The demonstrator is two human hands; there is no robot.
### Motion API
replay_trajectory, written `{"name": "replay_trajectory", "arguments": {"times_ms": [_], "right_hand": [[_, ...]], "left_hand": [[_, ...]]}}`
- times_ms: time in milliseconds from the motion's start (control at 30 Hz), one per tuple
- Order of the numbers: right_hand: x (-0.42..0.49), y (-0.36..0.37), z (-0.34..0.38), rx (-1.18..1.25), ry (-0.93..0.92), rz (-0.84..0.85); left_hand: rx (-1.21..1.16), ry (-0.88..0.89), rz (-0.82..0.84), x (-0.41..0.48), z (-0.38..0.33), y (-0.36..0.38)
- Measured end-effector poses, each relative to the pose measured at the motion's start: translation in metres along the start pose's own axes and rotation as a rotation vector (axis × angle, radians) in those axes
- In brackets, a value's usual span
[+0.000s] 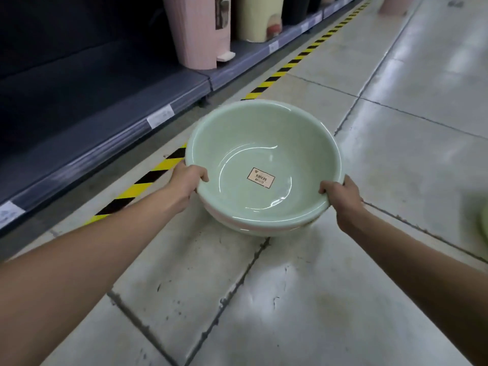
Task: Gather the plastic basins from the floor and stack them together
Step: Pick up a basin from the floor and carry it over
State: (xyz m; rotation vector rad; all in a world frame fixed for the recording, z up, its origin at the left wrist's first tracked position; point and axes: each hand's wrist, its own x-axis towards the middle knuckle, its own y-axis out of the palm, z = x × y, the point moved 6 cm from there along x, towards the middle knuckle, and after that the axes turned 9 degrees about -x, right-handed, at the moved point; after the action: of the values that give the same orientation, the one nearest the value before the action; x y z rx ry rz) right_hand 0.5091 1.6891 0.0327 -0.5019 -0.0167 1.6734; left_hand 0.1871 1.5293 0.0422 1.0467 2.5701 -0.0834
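Note:
A pale green plastic basin (253, 143) with a small label on its bottom sits on top of a nested stack; a pink rim and another pale rim (253, 229) show beneath it. My left hand (188, 180) grips the stack's left rim with the thumb curled inside. My right hand (340, 192) grips the right rim the same way. The stack is in front of me over the tiled floor; I cannot tell whether it touches the floor. Part of another green basin (483, 223) shows blurred at the right edge.
A low dark shelf (111, 120) runs along the left, bordered by yellow-black floor tape (158, 170). A pink ribbed bin (198, 30) and a cream bin (258, 17) stand on the shelf. A pink object (393, 5) stands on the floor far ahead.

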Motion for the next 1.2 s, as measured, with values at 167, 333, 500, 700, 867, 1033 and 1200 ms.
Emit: {"name": "replay_trajectory", "arguments": {"times_ms": [167, 333, 500, 700, 867, 1033, 1200], "right_hand": [[0.011, -0.008, -0.044, 0.011, 0.072, 0.028], [0.002, -0.016, -0.061, 0.018, 0.071, 0.06], [-0.025, -0.027, -0.078, 0.06, 0.201, 0.063], [-0.075, -0.068, -0.103, 0.033, 0.171, 0.017], [-0.12, -0.163, -0.118, 0.149, 0.234, -0.178], [-0.127, -0.278, -0.101, 0.326, 0.174, -0.393], [-0.117, -0.37, -0.103, 0.496, 0.246, -0.497]], "left_hand": [[0.036, -0.025, 0.007, 0.005, 0.023, 0.02], [-0.092, -0.124, -0.016, -0.007, 0.062, 0.024], [-0.212, -0.192, -0.074, -0.029, 0.087, 0.02], [-0.189, -0.126, 0.022, -0.06, 0.076, 0.045], [-0.133, -0.106, 0.2, -0.112, 0.047, 0.137], [-0.174, -0.137, 0.386, -0.142, 0.032, 0.254], [-0.264, -0.143, 0.463, -0.186, 0.03, 0.373]]}}
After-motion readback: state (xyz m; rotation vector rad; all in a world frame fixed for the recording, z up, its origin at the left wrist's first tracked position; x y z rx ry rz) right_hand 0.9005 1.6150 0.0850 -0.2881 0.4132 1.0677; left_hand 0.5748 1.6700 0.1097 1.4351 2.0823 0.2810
